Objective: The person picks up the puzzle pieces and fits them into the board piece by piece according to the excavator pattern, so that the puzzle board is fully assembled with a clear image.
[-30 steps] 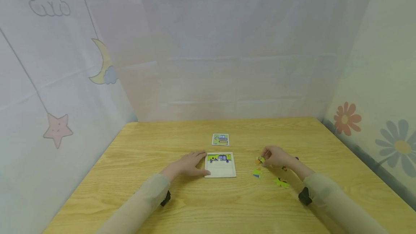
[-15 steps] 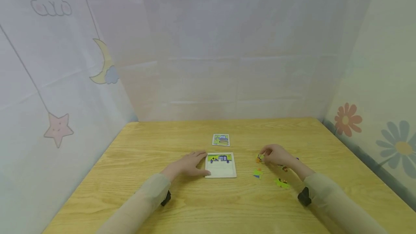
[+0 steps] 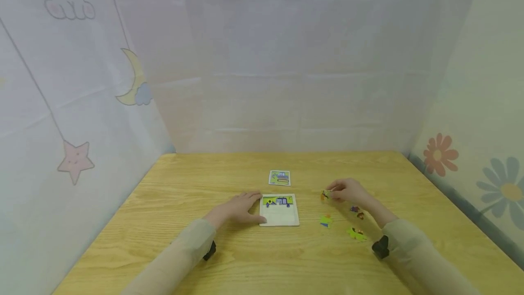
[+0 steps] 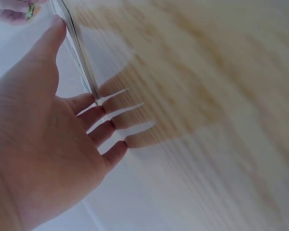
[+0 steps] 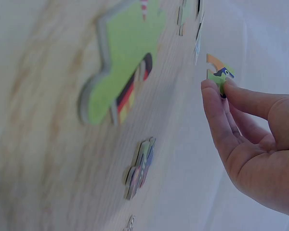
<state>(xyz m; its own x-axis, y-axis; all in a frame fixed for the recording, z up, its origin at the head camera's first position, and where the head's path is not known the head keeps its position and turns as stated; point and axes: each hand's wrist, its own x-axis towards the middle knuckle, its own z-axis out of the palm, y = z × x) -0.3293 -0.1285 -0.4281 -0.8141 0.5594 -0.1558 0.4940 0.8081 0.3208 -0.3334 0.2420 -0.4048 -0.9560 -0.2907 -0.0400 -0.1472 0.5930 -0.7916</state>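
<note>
My left hand (image 3: pixel 237 209) rests at the left edge of a white puzzle tray (image 3: pixel 280 218), its thumb at the near corner and its straight fingers at the far one. A strip of joined green and purple vehicle pieces (image 3: pixel 278 201) fills the tray's far side; the rest shows bare white. To the right, my right hand (image 3: pixel 349 190) pinches a jigsaw piece (image 5: pixel 219 72) between thumb and fingertips. That piece is green and orange with a dark blue mark, and in the right wrist view it is raised off the table.
Loose jigsaw pieces lie on the wooden table (image 3: pixel 254 258): a green and blue one (image 3: pixel 325 221), a green one (image 3: pixel 357 234) and dark and red ones (image 3: pixel 357 212) by the right wrist. A picture card (image 3: pixel 279 178) lies beyond the tray. Printed cloth (image 3: pixel 262 81) hangs around the table.
My right hand has lifted the orange and green piece and shifted slightly away from me, uncovering more of the dark pieces. The left hand stays at the tray.
</note>
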